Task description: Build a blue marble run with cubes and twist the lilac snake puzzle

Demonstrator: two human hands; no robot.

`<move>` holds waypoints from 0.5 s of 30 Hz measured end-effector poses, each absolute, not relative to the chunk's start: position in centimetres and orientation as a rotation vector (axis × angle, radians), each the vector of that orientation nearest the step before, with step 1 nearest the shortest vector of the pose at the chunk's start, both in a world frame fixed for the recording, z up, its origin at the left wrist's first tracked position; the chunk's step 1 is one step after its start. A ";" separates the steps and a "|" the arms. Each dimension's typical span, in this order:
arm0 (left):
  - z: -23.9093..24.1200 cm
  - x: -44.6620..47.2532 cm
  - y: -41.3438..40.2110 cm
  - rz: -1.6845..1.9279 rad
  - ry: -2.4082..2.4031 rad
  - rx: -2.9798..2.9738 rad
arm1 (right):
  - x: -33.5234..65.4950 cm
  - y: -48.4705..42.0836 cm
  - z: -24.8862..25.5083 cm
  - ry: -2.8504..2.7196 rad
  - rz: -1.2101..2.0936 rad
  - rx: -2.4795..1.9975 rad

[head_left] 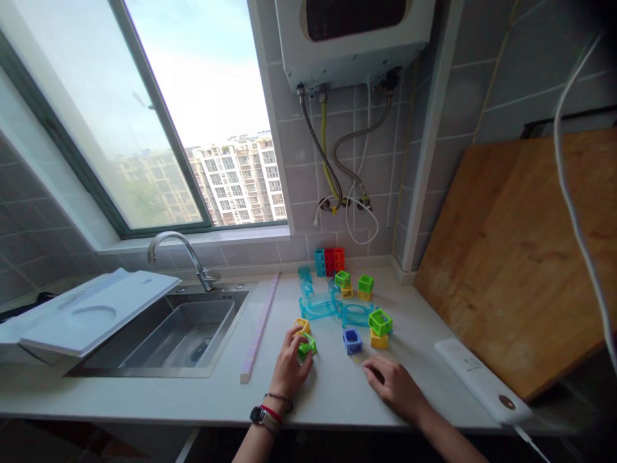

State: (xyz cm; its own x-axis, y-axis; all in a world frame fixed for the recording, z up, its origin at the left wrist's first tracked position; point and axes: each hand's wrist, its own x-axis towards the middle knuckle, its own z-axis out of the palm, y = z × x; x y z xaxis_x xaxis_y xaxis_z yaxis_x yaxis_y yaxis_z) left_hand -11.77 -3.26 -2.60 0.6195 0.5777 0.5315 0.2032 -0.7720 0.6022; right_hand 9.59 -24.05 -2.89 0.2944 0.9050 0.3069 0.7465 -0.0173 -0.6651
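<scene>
My left hand [288,368] is closed around a green open-sided toy cube [307,346], thumb on the near side and fingers over its left. A yellow cube [301,326] sits just behind it, against my fingertips; whether the two are joined I cannot tell. My right hand [394,387] rests low over the counter with curled fingers and nothing visible in them. Nearest to it are a blue-purple cube [353,341] and a stack of a green cube [380,322], set askew, on a yellow cube [378,339].
Behind lie clear blue plastic track pieces [318,307], two more green-on-yellow stacks [365,284] and red and blue blocks [330,262] by the wall. A pale purple strip [260,328] runs beside the sink [216,360]. At right are a white power strip [482,379] and a wooden board [525,257].
</scene>
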 end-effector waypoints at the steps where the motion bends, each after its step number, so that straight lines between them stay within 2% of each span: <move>1: -2.5 -11.8 -3.4 1.021 0.622 2.354 | 9.5 -23.8 -2.8 -1.487 0.293 -1.820; 10: -2.9 -14.3 -0.8 1.233 0.923 2.308 | 9.7 -23.3 -3.0 -1.431 0.377 -1.861; 12: -2.6 -15.5 1.4 1.165 1.114 2.408 | 9.9 -23.2 -3.1 -1.426 0.383 -1.861; 15: -2.1 -17.1 4.5 0.801 1.530 2.523 | 10.1 -23.1 -3.4 -1.422 0.393 -1.851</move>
State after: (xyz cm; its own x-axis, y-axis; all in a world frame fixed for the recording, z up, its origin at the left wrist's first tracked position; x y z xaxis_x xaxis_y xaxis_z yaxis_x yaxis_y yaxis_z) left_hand -17.11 4.49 -2.07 0.3631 0.8464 0.3896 0.8021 -0.4967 0.3315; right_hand 10.10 -23.06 -3.44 0.3338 0.9218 0.1972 0.6896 -0.0962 -0.7178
